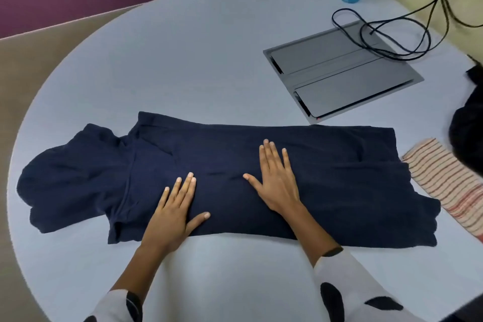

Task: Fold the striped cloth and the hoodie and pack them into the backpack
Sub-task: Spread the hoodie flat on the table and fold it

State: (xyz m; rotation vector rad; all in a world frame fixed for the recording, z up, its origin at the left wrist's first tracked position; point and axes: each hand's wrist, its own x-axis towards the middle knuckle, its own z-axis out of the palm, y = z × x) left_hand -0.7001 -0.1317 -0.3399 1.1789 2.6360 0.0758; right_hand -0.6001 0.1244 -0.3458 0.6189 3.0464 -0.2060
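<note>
Both the left hand [175,210] and the right hand [277,182], fingers flat, press the long-folded navy hoodie [326,185] near the desk's [209,60] front edge (black backpack [467,123] at right edge, contents unseen).

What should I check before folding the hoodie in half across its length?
1. Both hands flat on the hoodie: ok. The left hand and the right hand press on its middle with straight fingers.
2. Sleeves tucked in: ok, the body lies as one long strip.
3. Hood laid flat: not ok, it lies bunched at the left end.
4. Hem end clear of the striped cloth: cannot tell, they meet or overlap at the right.
5. Table free beyond the hoodie: ok.
6. Backpack open and ready: cannot tell, only a dark edge shows at the right.
</note>
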